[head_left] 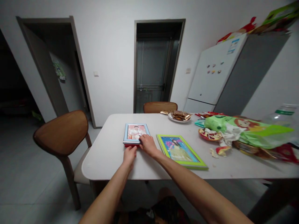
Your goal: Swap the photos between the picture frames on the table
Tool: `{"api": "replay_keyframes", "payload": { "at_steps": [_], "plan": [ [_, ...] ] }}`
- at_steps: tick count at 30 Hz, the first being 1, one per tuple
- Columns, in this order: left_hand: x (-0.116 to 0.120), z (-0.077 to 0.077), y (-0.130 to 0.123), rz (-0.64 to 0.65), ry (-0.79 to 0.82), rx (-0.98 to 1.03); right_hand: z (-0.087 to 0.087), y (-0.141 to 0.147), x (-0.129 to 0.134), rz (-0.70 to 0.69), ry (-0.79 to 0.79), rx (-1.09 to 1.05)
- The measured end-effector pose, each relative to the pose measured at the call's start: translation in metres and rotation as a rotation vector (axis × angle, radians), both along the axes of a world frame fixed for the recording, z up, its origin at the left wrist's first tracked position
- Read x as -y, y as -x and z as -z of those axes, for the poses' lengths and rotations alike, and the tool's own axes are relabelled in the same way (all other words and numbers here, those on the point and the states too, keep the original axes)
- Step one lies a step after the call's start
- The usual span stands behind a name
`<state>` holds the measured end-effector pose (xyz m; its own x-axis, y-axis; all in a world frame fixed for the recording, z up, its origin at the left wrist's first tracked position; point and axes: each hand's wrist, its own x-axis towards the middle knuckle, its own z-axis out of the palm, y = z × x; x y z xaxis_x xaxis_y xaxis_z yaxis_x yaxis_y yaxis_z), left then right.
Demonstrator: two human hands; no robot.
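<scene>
A light-blue picture frame (136,133) with a portrait lies face up on the white table (105,161). Under its near edge shows a red edge (129,145). My left hand (130,155) is closed, its fingertips at that near edge. At the frame's lower right corner, my right hand (148,144) has its fingers curled over a small dark thing (140,138) too small to name. Beside my right forearm lies a lime-green picture frame (178,149) with a picture of a figure in a long pale dress.
A plate of gold-wrapped packets (179,116) stands at the back. On the right are a cut pomegranate (210,134), peel pieces (222,151), a green plastic bag (254,127) and a clear bottle (283,116). Wooden chairs (62,132) stand left and behind.
</scene>
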<state>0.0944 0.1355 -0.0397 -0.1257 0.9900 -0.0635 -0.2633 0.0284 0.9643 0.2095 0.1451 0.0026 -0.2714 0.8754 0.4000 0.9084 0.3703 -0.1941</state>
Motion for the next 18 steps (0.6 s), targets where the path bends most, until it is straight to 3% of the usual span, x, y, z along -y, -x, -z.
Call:
{"api": "replay_keyframes", "payload": {
  "at_steps": [4, 7, 9, 11, 14, 18],
  "plan": [
    [0.016, -0.006, 0.007, -0.050, -0.047, 0.157, 0.006, 0.005, 0.028, -0.108, -0.018, -0.048],
    [0.036, -0.018, 0.007, -0.111, -0.134, 0.206, -0.001, 0.006, 0.052, -0.206, 0.029, -0.285],
    [0.054, -0.031, 0.007, -0.133, -0.237, 0.141, -0.013, 0.006, 0.063, -0.194, 0.090, -0.520],
    [0.075, -0.046, 0.008, -0.112, -0.403, -0.042, -0.028, 0.004, 0.072, -0.126, 0.172, -0.816],
    [0.107, -0.062, 0.012, 0.020, -0.649, -0.398, -0.047, -0.003, 0.088, -0.072, 0.327, -1.264],
    [0.136, -0.064, 0.015, 0.180, -1.020, -0.834, -0.053, -0.017, 0.116, -0.134, 0.527, -1.622]
  ]
}}
